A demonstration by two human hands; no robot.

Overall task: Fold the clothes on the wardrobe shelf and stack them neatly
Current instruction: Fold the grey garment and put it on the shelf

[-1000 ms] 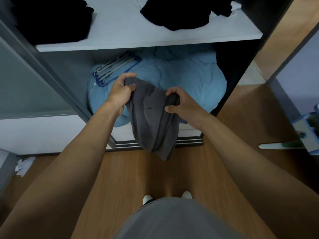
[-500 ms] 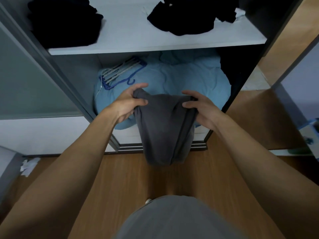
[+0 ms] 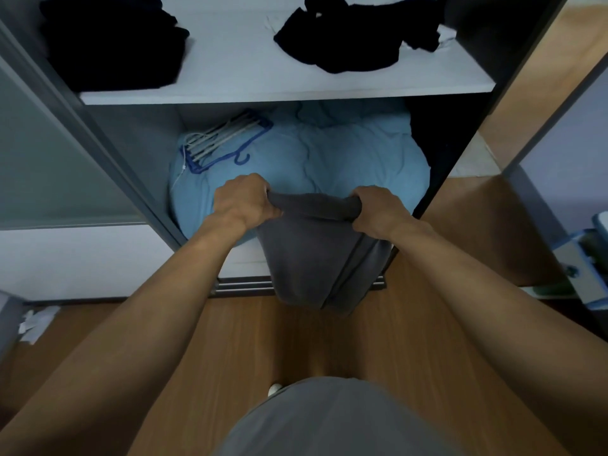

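"Below the shelf [image 3: 230,74], in front of the duvet [image 3: 345,153]: grey garment [image 3: 316,258] hangs doubled between both hands, lower end loose above the floor."

"Grip?"

"Left hand [image 3: 245,200] and right hand [image 3: 378,212] each fisted round a top corner, cloth bunched inside the fingers. Top edge taut between them."

"Handling?"

"Judged soft, light, limp: it drapes in folds, no stiffness. Not fragile, and probably not slippery. Best held at the top corners as now, since a mid-edge pinch would likely let the sides sag."

"Shelf?"

"Black pile [image 3: 112,44] at left, loose black heap [image 3: 345,37] at right. The heap looks unfolded."
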